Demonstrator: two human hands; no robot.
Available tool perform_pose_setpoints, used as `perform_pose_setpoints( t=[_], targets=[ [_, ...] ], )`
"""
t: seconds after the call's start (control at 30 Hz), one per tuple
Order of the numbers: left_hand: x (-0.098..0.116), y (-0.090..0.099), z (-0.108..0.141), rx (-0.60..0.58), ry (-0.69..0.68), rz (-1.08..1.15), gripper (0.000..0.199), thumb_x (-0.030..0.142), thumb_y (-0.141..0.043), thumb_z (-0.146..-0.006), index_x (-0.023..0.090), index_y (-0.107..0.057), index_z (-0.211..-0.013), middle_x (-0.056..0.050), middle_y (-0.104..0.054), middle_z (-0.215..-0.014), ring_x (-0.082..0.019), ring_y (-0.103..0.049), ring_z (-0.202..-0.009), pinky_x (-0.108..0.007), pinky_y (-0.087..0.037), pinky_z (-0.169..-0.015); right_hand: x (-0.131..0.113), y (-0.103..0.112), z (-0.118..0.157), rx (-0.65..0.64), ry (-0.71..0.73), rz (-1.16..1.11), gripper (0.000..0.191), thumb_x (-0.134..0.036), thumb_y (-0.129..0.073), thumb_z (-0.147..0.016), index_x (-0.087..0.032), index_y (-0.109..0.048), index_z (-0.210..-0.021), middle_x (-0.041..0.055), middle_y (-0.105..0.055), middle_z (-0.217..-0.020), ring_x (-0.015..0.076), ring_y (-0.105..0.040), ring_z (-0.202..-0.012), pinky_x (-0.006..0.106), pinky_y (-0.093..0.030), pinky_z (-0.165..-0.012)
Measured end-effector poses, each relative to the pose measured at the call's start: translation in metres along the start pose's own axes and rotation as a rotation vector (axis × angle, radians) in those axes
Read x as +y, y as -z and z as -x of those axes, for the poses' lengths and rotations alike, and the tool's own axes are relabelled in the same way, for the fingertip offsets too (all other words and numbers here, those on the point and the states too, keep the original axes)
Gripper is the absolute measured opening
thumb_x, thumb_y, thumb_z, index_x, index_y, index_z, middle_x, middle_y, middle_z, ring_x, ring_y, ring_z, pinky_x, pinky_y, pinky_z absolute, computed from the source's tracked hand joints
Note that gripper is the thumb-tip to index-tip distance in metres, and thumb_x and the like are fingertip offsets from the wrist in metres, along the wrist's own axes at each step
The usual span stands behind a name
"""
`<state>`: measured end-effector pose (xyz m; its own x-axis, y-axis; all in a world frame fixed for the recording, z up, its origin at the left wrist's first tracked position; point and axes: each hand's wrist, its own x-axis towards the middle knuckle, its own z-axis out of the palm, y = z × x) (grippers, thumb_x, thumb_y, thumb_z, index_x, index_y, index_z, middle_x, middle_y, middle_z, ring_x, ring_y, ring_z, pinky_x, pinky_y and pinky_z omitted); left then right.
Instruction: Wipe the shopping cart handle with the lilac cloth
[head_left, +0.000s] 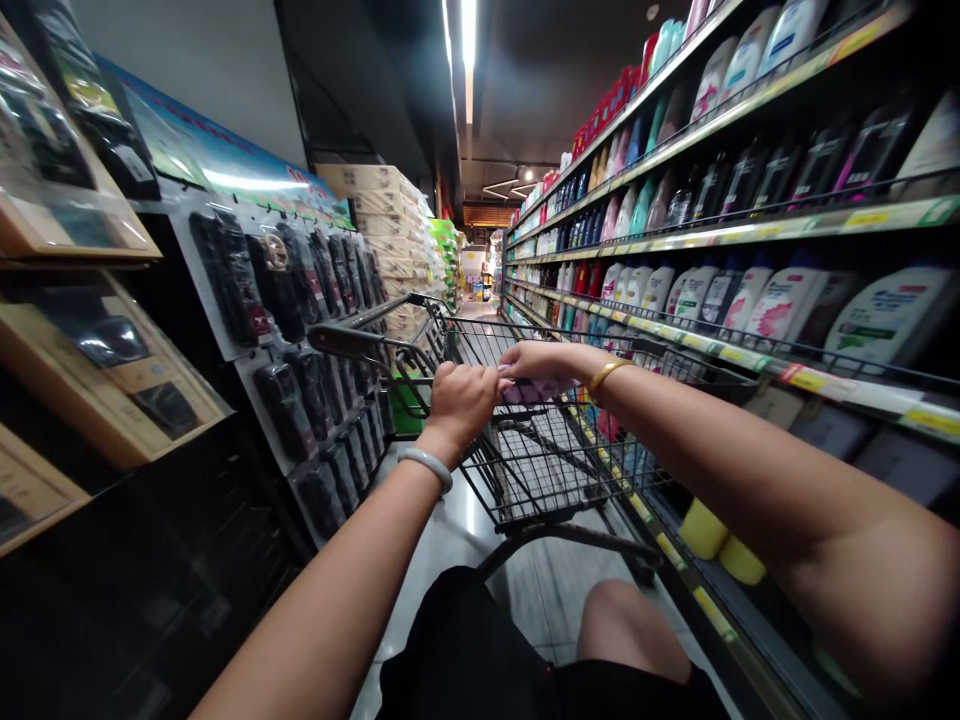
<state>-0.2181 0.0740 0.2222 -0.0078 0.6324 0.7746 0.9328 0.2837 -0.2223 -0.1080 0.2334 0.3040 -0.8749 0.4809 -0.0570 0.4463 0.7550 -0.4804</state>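
A black wire shopping cart [540,495] stands sideways in front of me, its handle [352,340] toward the left. My left hand [461,400], with a pale bangle at the wrist, is closed in a fist at the near upper edge of the basket. Its fingers hide whatever they grip. Touching it from the right is my right hand [534,360], gold bangle on the wrist, fingers bent down and closed over a light purple, soft-looking item [541,389]. That item is partly covered by the hand, and its kind is unclear.
Shelves of shampoo bottles [787,295] line the right side. Packaged dark goods hang on a display board [300,290] at left, near boxed items [127,370] on a rack. Stacked cartons [382,230] stand farther back. Grey floor tiles [536,590] show beneath the cart.
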Motion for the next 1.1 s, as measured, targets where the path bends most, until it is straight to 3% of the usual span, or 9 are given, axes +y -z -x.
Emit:
perform_pose_setpoints(
  t=[0.13, 0.27, 0.43, 0.57, 0.7, 0.77, 0.9, 1.0, 1.1],
  targets=[
    [-0.004, -0.004, 0.0, 0.009, -0.023, -0.019, 0.054, 0.058, -0.034, -0.108, 0.022, -0.069, -0.089, -0.011, -0.075, -0.081, -0.027, -0.066, -0.079, -0.043, -0.025, -0.076, 0.029, 0.017, 0.01, -0.045, -0.016, 0.209, 0.024, -0.04, -0.069, -0.095, -0.019, -0.068, -0.082, -0.0025, -0.058, -0.061, 0.0095, -0.045, -0.051, 0.025, -0.035, -0.051],
    [-0.005, -0.005, 0.0, 0.007, -0.026, -0.062, 0.055, 0.058, -0.031, -0.109, 0.022, -0.068, -0.09, -0.009, -0.074, -0.08, -0.027, -0.066, -0.079, -0.044, -0.025, -0.077, 0.043, 0.02, 0.021, 0.05, -0.079, 0.292, 0.031, -0.046, -0.068, -0.096, -0.018, -0.07, -0.083, 0.0012, -0.062, -0.061, 0.0124, -0.049, -0.053, 0.028, -0.033, -0.053],
    [-0.013, -0.006, -0.001, 0.009, -0.052, -0.091, 0.052, 0.057, -0.034, -0.109, 0.022, -0.068, -0.089, -0.009, -0.076, -0.081, -0.027, -0.067, -0.079, -0.044, -0.025, -0.077, 0.045, 0.004, 0.027, 0.42, 0.217, 0.226, 0.028, -0.045, -0.076, -0.091, -0.017, -0.073, -0.083, 0.0034, -0.068, -0.088, 0.0109, -0.057, -0.081, 0.025, -0.038, -0.07],
    [-0.023, -0.003, 0.0, -0.01, -0.047, -0.112, 0.054, 0.057, -0.034, -0.109, 0.021, -0.068, -0.088, -0.009, -0.076, -0.081, -0.027, -0.069, -0.079, -0.043, -0.026, -0.076, 0.068, -0.008, 0.045, 0.647, 0.237, 0.39, 0.021, -0.038, -0.071, -0.098, -0.018, -0.077, -0.094, 0.0094, -0.071, -0.108, 0.0169, -0.059, -0.088, 0.028, -0.038, -0.072],
    [-0.034, 0.001, 0.001, -0.05, -0.027, -0.122, 0.056, 0.059, -0.034, -0.108, 0.021, -0.069, -0.086, -0.01, -0.076, -0.079, -0.027, -0.069, -0.078, -0.041, -0.026, -0.074, 0.1, -0.041, 0.065, 1.026, 0.351, 0.456, 0.025, -0.039, -0.063, -0.103, -0.02, -0.078, -0.105, 0.0097, -0.071, -0.106, 0.0192, -0.062, -0.088, 0.029, -0.041, -0.071],
    [-0.041, 0.004, 0.002, -0.068, -0.016, -0.119, 0.056, 0.058, -0.034, -0.108, 0.021, -0.069, -0.086, -0.011, -0.077, -0.081, -0.028, -0.069, -0.078, -0.041, -0.027, -0.074, 0.116, -0.064, 0.072, 1.149, 0.461, 0.481, 0.025, -0.039, -0.061, -0.104, -0.021, -0.079, -0.103, 0.0084, -0.071, -0.105, 0.0191, -0.063, -0.088, 0.029, -0.043, -0.073],
    [-0.052, 0.009, 0.005, -0.111, 0.006, -0.116, 0.055, 0.057, -0.034, -0.108, 0.021, -0.07, -0.087, -0.011, -0.077, -0.084, -0.028, -0.069, -0.08, -0.042, -0.031, -0.076, 0.136, -0.095, 0.081, 1.094, 0.642, 0.698, 0.021, -0.024, -0.059, -0.103, -0.024, -0.079, -0.098, 0.0056, -0.073, -0.102, 0.0191, -0.063, -0.088, 0.03, -0.044, -0.075],
    [-0.051, 0.009, 0.004, -0.067, 0.02, -0.129, 0.053, 0.057, -0.039, -0.107, 0.02, -0.07, -0.086, -0.013, -0.077, -0.095, -0.031, -0.068, -0.094, -0.046, -0.037, -0.086, 0.129, -0.092, 0.081, 1.033, 0.706, 0.716, 0.02, -0.021, -0.06, -0.102, -0.023, -0.079, -0.097, 0.0064, -0.072, -0.101, 0.0194, -0.062, -0.089, 0.03, -0.044, -0.076],
    [-0.029, 0.008, -0.011, 0.049, 0.001, -0.077, 0.05, 0.058, -0.044, -0.105, 0.018, -0.072, -0.096, -0.016, -0.075, -0.115, -0.034, -0.063, -0.112, -0.049, -0.038, -0.103, 0.109, -0.08, 0.073, 1.109, 0.649, 0.634, 0.021, -0.023, -0.058, -0.103, -0.022, -0.078, -0.1, 0.0069, -0.071, -0.103, 0.0187, -0.06, -0.088, 0.03, -0.043, -0.076]
  ],
)
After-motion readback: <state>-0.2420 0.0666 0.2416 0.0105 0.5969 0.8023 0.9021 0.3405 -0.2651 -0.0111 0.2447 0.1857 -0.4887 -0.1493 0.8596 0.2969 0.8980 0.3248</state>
